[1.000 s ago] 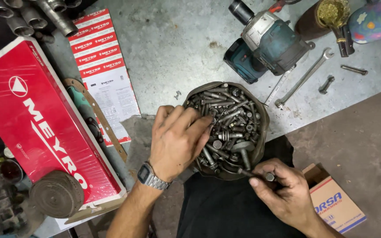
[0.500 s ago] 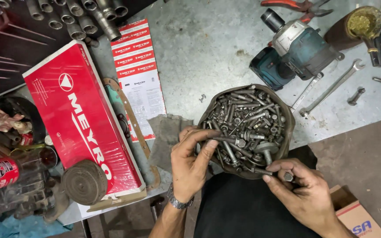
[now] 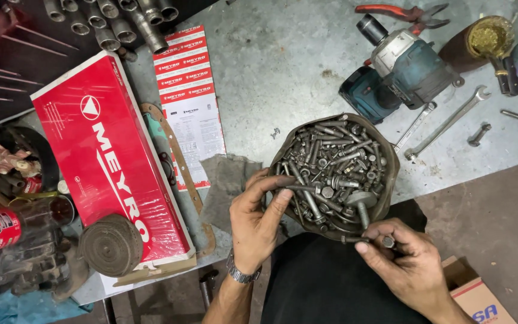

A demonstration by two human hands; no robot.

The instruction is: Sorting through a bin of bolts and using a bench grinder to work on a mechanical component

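Since a moment ago my left hand (image 3: 258, 216) has slid off the heap of bolts to the near left rim of the bowl (image 3: 391, 180), and the view has drifted so the red box (image 3: 112, 162) sits closer to the middle. My left fingers now curl loosely, apart, the thumb and forefinger touching a long bolt (image 3: 298, 188) at the heap's edge. My right hand (image 3: 406, 258) rests below the bowl, just off the tabletop's near edge, fingertips pinched together on a small dark bolt (image 3: 372, 240). The bowl sits at the near edge of the grey tabletop (image 3: 283, 66). Beyond it lie a blue-green power tool (image 3: 400, 69) and a spanner (image 3: 448, 123).
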